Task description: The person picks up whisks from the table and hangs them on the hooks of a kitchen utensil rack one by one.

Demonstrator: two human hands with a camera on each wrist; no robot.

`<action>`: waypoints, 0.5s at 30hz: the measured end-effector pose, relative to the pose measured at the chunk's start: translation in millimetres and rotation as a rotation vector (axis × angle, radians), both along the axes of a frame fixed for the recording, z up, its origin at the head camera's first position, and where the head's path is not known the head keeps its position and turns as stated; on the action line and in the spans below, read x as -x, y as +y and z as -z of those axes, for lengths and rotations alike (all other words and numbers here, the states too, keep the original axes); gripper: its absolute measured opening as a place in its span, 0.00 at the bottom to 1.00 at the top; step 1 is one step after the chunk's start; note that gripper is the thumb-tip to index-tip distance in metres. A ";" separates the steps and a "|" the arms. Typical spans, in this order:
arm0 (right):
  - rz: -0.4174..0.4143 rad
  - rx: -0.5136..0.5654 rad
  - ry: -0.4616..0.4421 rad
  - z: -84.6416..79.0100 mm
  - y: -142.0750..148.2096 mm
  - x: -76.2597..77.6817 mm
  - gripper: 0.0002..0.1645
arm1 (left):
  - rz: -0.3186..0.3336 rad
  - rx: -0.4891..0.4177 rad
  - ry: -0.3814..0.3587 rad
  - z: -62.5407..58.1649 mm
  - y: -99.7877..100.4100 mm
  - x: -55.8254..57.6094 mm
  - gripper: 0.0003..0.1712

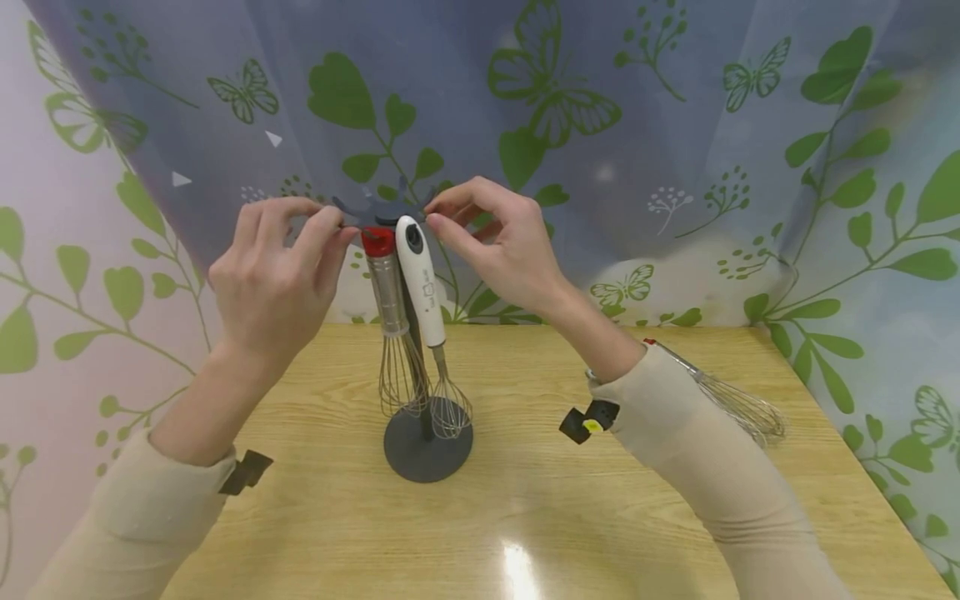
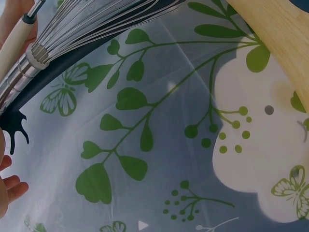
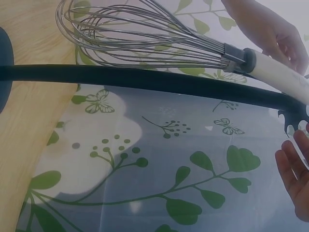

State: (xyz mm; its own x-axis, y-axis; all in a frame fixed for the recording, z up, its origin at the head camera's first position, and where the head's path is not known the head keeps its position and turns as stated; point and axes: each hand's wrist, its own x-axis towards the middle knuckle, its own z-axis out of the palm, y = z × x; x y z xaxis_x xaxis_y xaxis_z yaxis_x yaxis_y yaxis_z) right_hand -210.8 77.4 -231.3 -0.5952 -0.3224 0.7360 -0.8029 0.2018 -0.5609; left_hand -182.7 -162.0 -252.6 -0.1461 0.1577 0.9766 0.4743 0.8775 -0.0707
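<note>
A dark grey utensil stand [image 1: 428, 454] with a round base stands upright on the table, its hooked top [image 1: 386, 212] between my two hands. From it hang a whisk with a metal handle and red end [image 1: 388, 293] and a smaller whisk with a white handle [image 1: 422, 283]. At the left, my left hand [image 1: 273, 271] pinches a hook's end by thumb and forefinger, close to the red end. Opposite, my right hand [image 1: 502, 237] pinches the right hook's tip beside the white handle. The right wrist view shows the white whisk handle [image 3: 275, 72] near the stand's pole [image 3: 159, 82].
Another whisk with a red end [image 1: 738, 404] lies on the wooden table [image 1: 525, 492] at the right, partly behind my right sleeve. A patterned curtain [image 1: 465, 75] with leaves and butterflies hangs behind and along both sides.
</note>
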 end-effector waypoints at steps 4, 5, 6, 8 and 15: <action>0.006 0.001 0.017 0.4 0.6 -1.5 0.08 | -0.008 0.010 -0.006 0.0 -0.8 -0.4 0.15; 0.007 0.002 0.021 0.4 0.8 -2.0 0.08 | -0.011 0.011 -0.008 0.0 -1.0 -0.3 0.14; 0.008 0.002 0.025 0.4 1.0 -2.6 0.08 | -0.012 0.012 -0.010 0.0 -1.2 -0.3 0.14; 0.012 0.002 0.034 0.3 1.2 -3.8 0.08 | -0.016 0.014 -0.013 -0.2 -1.6 -0.3 0.13; 0.020 0.006 0.049 0.2 0.8 -7.6 0.08 | -0.023 0.019 -0.023 -0.8 -2.2 0.5 0.15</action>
State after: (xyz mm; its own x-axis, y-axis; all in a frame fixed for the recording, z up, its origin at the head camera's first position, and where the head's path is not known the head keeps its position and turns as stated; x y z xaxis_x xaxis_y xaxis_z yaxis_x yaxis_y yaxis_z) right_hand -203.2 78.2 -231.4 -0.5645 -0.3062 0.7665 -0.8254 0.2144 -0.5222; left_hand -183.2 -164.2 -251.8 -0.1725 0.1726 0.9698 0.4562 0.8866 -0.0766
